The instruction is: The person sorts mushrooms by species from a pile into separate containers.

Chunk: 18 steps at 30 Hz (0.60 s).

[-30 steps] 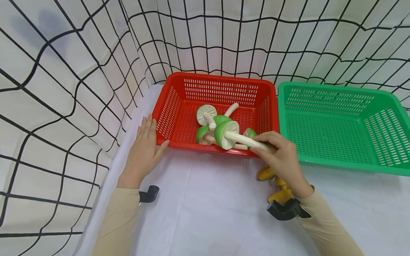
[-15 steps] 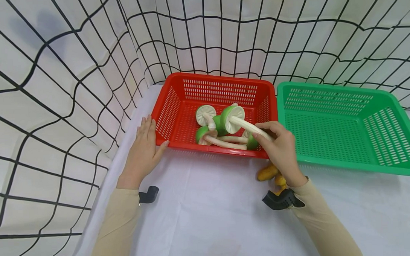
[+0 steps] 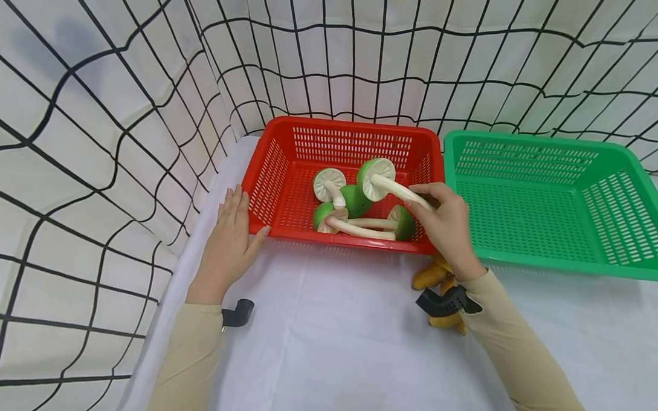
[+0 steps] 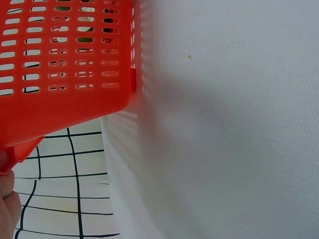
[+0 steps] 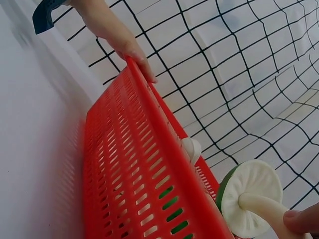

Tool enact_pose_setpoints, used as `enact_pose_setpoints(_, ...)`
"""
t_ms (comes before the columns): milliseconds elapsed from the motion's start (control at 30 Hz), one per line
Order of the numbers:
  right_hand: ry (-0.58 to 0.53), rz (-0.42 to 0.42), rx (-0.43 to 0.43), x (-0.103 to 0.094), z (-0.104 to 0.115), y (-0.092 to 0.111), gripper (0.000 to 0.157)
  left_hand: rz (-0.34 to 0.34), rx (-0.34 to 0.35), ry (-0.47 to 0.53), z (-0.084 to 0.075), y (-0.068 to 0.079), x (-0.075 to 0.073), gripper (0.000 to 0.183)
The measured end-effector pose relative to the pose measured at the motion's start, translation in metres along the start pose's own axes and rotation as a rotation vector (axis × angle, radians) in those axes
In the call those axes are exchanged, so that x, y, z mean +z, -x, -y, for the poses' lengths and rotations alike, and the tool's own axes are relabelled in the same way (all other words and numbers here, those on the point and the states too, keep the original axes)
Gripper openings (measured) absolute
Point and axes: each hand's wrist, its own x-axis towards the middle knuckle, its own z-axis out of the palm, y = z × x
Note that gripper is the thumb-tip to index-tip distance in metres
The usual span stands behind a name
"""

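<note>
My right hand pinches the stem of a toy mushroom with a green cap and pale gills. The mushroom is held tilted above the right part of the red basket; in the right wrist view its cap shows over the basket rim, with my thumb on the stem. Several similar mushrooms lie inside the basket. My left hand rests on the basket's left front corner, fingers straight and thumb spread. Only part of that hand shows in the left wrist view.
A green basket stands directly right of the red one. Yellow, banana-like pieces lie on the white cloth under my right wrist, partly hidden. Black wire mesh backed by white fabric rises behind and to the left.
My right hand has moved the pinched mushroom up and away from me, from the basket's front edge toward its middle right. My left hand has stayed at its corner.
</note>
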Motion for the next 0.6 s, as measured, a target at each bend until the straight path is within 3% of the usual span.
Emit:
enact_pose_setpoints(267, 0.029, -0.007, 0.005, 0.006, -0.005, -0.014, 0.023, -0.012, 0.006, 0.003, 0.001, 0.000, 0.001, 0.074)
enact_pose_setpoints(600, -0.020, 0.054, 0.073, 0.014, -0.013, -0.026, 0.026, -0.018, 0.013, 0.008, 0.000, 0.000, 0.002, 0.074)
